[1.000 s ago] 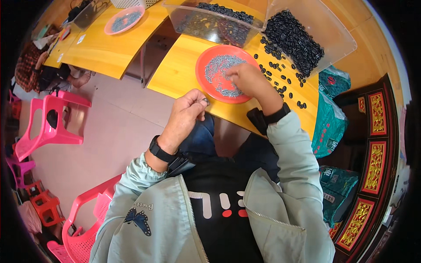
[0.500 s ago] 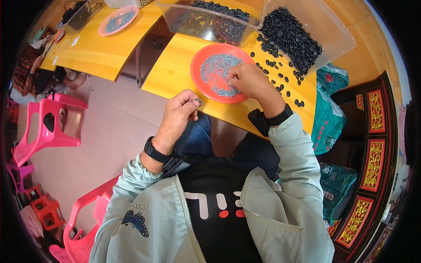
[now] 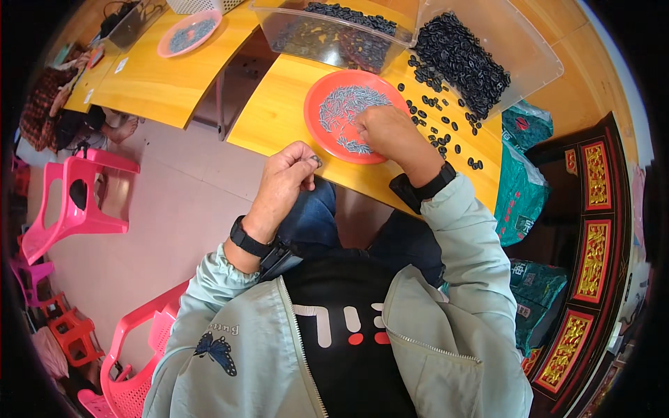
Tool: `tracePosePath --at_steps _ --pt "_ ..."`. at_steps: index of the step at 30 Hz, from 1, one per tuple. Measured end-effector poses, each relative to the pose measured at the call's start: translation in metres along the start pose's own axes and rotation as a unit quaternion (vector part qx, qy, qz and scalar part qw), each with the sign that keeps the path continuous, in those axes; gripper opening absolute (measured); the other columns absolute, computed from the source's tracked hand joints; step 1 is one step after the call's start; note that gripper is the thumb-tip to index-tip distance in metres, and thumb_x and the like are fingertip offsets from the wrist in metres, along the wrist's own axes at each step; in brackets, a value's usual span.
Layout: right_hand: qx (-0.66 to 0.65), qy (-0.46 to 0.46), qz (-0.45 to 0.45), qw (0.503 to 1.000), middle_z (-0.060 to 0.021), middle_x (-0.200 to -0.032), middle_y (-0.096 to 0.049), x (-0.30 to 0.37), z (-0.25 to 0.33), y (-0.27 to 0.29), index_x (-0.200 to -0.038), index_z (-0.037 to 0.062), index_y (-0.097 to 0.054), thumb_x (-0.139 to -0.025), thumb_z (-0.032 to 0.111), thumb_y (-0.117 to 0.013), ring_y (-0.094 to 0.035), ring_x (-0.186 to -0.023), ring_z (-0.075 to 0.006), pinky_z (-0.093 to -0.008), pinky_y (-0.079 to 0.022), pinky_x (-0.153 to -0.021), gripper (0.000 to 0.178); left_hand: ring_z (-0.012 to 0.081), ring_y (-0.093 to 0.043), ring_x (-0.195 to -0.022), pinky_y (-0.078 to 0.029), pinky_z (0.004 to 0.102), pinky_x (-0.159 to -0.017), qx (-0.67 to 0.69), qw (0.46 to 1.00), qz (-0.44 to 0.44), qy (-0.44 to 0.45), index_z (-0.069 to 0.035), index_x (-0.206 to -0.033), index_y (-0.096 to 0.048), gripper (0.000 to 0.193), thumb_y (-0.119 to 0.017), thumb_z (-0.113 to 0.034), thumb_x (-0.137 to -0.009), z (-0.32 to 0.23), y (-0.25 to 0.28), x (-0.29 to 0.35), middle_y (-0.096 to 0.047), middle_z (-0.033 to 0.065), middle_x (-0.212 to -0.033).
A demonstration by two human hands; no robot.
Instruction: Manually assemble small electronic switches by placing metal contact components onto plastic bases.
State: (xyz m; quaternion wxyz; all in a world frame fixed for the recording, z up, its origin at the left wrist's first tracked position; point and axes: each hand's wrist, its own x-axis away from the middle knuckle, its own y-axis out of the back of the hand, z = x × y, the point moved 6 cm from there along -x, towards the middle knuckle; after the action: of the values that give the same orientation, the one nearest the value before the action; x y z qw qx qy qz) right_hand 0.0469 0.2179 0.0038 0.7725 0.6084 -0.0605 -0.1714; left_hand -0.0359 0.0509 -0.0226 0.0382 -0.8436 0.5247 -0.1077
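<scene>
A red plate (image 3: pixel 317 132) on the yellow table holds many small grey screw-like pins (image 3: pixel 345 104). My right hand (image 3: pixel 397 134) reaches over its right side with the fingertips pinched together, low among the pins; whatever is between them is too small to see. Just off the table's front edge, my left hand (image 3: pixel 284 180) is closed, with a small dark piece (image 3: pixel 317 161) showing between thumb and forefinger. Loose black oval pieces (image 3: pixel 446 125) with openings in them lie to the right of the plate.
Beyond the plate stands a clear bin (image 3: pixel 334 59) of black pieces; another clear bin (image 3: pixel 523 52) lies tipped, spilling more. Green bags (image 3: pixel 519 195) stand right of the table. On the left table is a pink plate (image 3: pixel 167 47) of pins. Pink chairs (image 3: pixel 83 202) stand left.
My right hand has shifted slightly left and down over the plate, its fingers still pinched. My left hand stays almost where it was with the dark piece.
</scene>
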Motion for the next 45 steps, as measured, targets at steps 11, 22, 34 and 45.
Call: tracePosePath --at_steps 11,22,34,45 --pt "0.048 0.054 -0.017 0.997 -0.0154 -0.076 -0.060 0.005 0.001 -0.001 -0.073 0.0043 -0.058 -0.075 0.008 -0.053 -0.058 -0.075 -0.0353 -0.0436 -0.046 -0.065 0.006 0.0089 -0.051 -0.055 -0.037 0.0210 -0.053 -0.007 1.000 0.004 0.000 -0.005 -0.080 -0.054 0.009 -0.050 -0.013 -0.084 0.001 -0.001 0.000 -0.051 -0.0006 -0.062" --pt "0.088 0.040 0.049 0.994 -0.0180 -0.074 -0.060 -0.003 0.004 -0.008 -0.073 0.0032 -0.057 -0.072 0.011 -0.053 -0.057 -0.072 -0.0381 -0.0451 -0.046 -0.064 0.009 0.0085 -0.049 -0.053 -0.038 0.0209 -0.051 0.015 1.000 0.001 0.024 -0.005 -0.078 -0.053 0.008 -0.050 -0.010 -0.083 0.007 -0.002 -0.002 -0.051 -0.0001 -0.061" --pt "-0.566 -0.150 -0.088 0.806 -0.0034 -0.083 -0.062 0.036 -0.010 0.013 -0.093 -0.0008 -0.060 -0.084 0.005 -0.058 -0.057 -0.069 -0.0084 -0.0206 -0.047 -0.063 0.011 0.0102 -0.054 -0.053 -0.039 0.0207 -0.051 0.062 0.997 0.015 0.045 -0.007 -0.081 -0.053 0.010 -0.050 -0.016 -0.087 0.003 -0.013 0.004 -0.054 0.0001 -0.061" --pt "-0.710 -0.163 -0.100 0.677 -0.0032 -0.079 -0.062 0.061 0.041 -0.002 -0.091 0.0004 -0.061 -0.084 0.007 -0.060 -0.055 -0.066 -0.0072 -0.0204 -0.046 -0.061 0.010 0.0096 -0.052 -0.056 -0.039 0.0212 -0.054 0.057 0.998 -0.006 0.010 -0.007 -0.084 -0.053 0.010 -0.052 -0.016 -0.088 -0.007 -0.029 0.013 -0.053 0.0000 -0.065"
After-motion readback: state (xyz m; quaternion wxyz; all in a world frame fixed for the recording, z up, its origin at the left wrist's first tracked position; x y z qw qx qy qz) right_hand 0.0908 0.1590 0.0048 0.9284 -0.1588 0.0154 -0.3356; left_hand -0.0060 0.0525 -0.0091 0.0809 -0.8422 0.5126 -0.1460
